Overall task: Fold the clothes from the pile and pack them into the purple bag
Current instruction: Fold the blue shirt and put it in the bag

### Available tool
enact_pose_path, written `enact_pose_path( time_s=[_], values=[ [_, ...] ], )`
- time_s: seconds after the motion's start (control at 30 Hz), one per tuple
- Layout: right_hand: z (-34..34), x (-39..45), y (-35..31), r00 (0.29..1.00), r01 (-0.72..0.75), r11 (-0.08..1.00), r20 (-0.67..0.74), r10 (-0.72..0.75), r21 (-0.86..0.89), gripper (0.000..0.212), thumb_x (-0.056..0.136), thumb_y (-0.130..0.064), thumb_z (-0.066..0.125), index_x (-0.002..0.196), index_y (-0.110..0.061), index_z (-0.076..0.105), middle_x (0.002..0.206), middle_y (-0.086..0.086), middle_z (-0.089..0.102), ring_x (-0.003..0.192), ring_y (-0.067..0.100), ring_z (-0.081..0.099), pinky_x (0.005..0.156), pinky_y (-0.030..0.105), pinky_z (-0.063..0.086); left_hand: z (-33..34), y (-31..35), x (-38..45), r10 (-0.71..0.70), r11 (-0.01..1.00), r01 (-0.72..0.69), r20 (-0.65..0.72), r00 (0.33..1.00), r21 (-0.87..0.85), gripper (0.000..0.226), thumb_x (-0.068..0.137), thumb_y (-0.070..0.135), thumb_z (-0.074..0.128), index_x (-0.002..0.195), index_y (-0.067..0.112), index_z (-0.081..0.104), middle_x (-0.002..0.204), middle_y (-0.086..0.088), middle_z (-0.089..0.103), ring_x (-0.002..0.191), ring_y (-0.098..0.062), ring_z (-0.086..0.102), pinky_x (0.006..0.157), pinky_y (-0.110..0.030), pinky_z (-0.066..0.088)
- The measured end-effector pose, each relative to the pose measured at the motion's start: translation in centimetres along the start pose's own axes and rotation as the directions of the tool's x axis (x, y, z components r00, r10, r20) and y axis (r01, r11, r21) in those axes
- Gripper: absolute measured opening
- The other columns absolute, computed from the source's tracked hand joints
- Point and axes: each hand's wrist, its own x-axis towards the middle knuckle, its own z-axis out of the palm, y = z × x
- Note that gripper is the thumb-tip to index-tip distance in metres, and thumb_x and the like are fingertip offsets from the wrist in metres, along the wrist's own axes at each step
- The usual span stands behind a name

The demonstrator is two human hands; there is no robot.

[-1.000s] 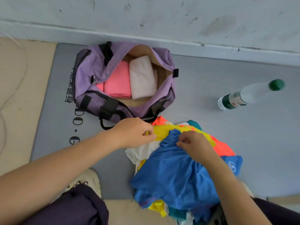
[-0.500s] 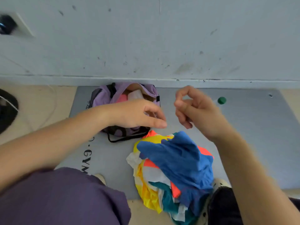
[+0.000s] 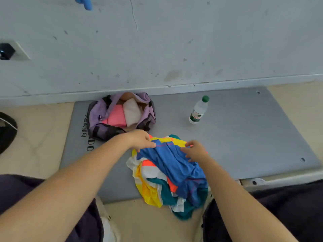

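The purple bag (image 3: pixel 97 112) stands open on the grey mat near the wall, with a folded pink garment (image 3: pixel 116 117) and a folded white garment (image 3: pixel 132 111) inside. In front of it lies the pile of clothes (image 3: pixel 153 187) in yellow, teal, white and orange, with a crumpled blue garment (image 3: pixel 174 163) on top. My left hand (image 3: pixel 140 139) rests its fingers on the far left edge of the blue garment. My right hand (image 3: pixel 194 151) touches its far right side with spread fingers. Neither hand plainly grips the cloth.
A plastic water bottle (image 3: pixel 198 110) with a green cap stands on the grey mat (image 3: pixel 244 137) to the right of the bag. The wall runs close behind the bag. My knees in dark trousers flank the pile, and a white shoe (image 3: pixel 108 229) shows below.
Both hands were raised and empty above the pile half a second ago. They have come down onto the far edge of the blue garment. The camera view has shifted.
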Motion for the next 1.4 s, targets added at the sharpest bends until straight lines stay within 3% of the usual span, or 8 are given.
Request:
enact_pose_path(
  time_s=[0.17, 0.37, 0.57, 0.7, 0.83, 1.03, 1.23, 1.4],
  values=[
    [0.5, 3.7, 8.3, 0.990, -0.108, 0.992, -0.097, 0.102, -0.064, 0.060, 0.081, -0.029, 0.076, 0.127, -0.003, 0.046, 0.119, 0.011, 0.053, 0.098, 0.024, 0.053, 0.076, 0.029, 0.041, 10.0, -1.0, 7.6, -0.124, 0.924, 0.087, -0.079, 0.989, -0.372, 0.046, 0.089, 0.041, 0.065, 0.128, 0.019, 0.057, 0.127, -0.008, 0.060, 0.112, -0.024, 0.059, 0.095, -0.034, 0.047],
    [2.6, 5.3, 8.7, 0.987, -0.152, 0.982, 0.037, 0.157, -0.110, 0.029, 0.082, -0.024, 0.077, 0.090, -0.005, 0.057, 0.069, 0.007, 0.053, 0.053, 0.016, 0.049, 0.046, 0.026, 0.040, 15.2, -1.4, 10.7, -0.166, 0.783, 0.104, -0.045, 0.985, -0.613, 0.057, 0.085, 0.048, 0.068, 0.136, 0.028, 0.048, 0.124, -0.012, 0.059, 0.116, -0.030, 0.058, 0.100, -0.046, 0.049],
    [2.2, 2.5, 0.3, 0.919, -0.118, 0.927, 0.393, -0.034, 0.355, 0.015, 0.092, -0.016, 0.065, 0.103, -0.007, 0.068, 0.087, 0.005, 0.072, 0.076, 0.017, 0.068, 0.068, 0.026, 0.057, 12.0, 0.0, 8.9, -0.004, 0.659, -0.049, -0.069, 0.998, -0.751, 0.065, 0.084, 0.046, 0.072, 0.140, 0.029, 0.043, 0.119, 0.000, 0.058, 0.104, -0.012, 0.059, 0.072, -0.022, 0.052],
    [0.9, -1.3, -7.2, 0.910, 0.048, 0.905, 0.356, -0.214, 0.422, 0.015, 0.094, -0.020, 0.061, 0.085, -0.011, 0.066, 0.079, 0.007, 0.066, 0.068, 0.016, 0.060, 0.058, 0.023, 0.046, 6.4, 2.1, 4.7, 0.069, 0.568, -0.237, -0.241, 0.968, -0.789, 0.041, 0.086, 0.039, 0.073, 0.119, 0.018, 0.062, 0.113, -0.004, 0.070, 0.108, -0.021, 0.066, 0.095, -0.037, 0.053],
    [-1.8, -7.3, -14.0, 0.886, 0.260, 0.846, 0.234, -0.401, 0.465, 0.023, 0.092, -0.030, 0.064, 0.080, -0.010, 0.065, 0.073, 0.008, 0.054, 0.064, 0.016, 0.048, 0.052, 0.020, 0.038, -0.4, 4.5, -2.3, 0.151, 0.548, -0.439, -0.432, 0.889, -0.712, 0.017, 0.092, 0.032, 0.065, 0.105, 0.020, 0.068, 0.101, -0.002, 0.075, 0.095, -0.016, 0.070, 0.088, -0.033, 0.055],
    [-5.4, -17.7, -19.5, 0.724, 0.538, 0.772, 0.284, -0.629, 0.339, 0.050, 0.079, -0.045, 0.070, 0.117, -0.015, 0.057, 0.107, -0.002, 0.070, 0.099, 0.011, 0.069, 0.081, 0.026, 0.056, -7.2, 5.9, -15.0, 0.197, 0.439, -0.580, -0.556, 0.808, -0.686, 0.051, 0.078, 0.060, 0.065, 0.105, 0.017, 0.072, 0.108, -0.011, 0.074, 0.104, -0.027, 0.070, 0.094, -0.041, 0.054],
    [-7.1, -21.9, -18.8, 0.647, 0.629, 0.772, 0.490, -0.584, 0.091, 0.008, 0.082, -0.028, 0.077, 0.077, -0.033, 0.072, 0.065, -0.012, 0.059, 0.056, 0.005, 0.050, 0.050, 0.015, 0.041, -8.4, 3.3, -20.0, 0.124, 0.583, -0.638, -0.720, 0.682, -0.503, 0.049, 0.066, 0.067, 0.069, 0.087, 0.024, 0.074, 0.086, 0.001, 0.076, 0.080, -0.010, 0.072, 0.069, -0.028, 0.056],
    [-8.5, -19.5, -17.5, 0.706, 0.531, 0.791, 0.358, -0.612, 0.305, 0.008, 0.088, -0.020, 0.067, 0.090, -0.021, 0.075, 0.088, -0.001, 0.073, 0.080, 0.011, 0.066, 0.063, 0.020, 0.052, -7.8, -2.7, -17.4, -0.145, 0.774, -0.431, -0.793, 0.592, -0.464, 0.040, 0.082, 0.048, 0.071, 0.076, 0.010, 0.058, 0.066, 0.003, 0.057, 0.064, -0.014, 0.055, 0.063, -0.030, 0.043]
  ],
)
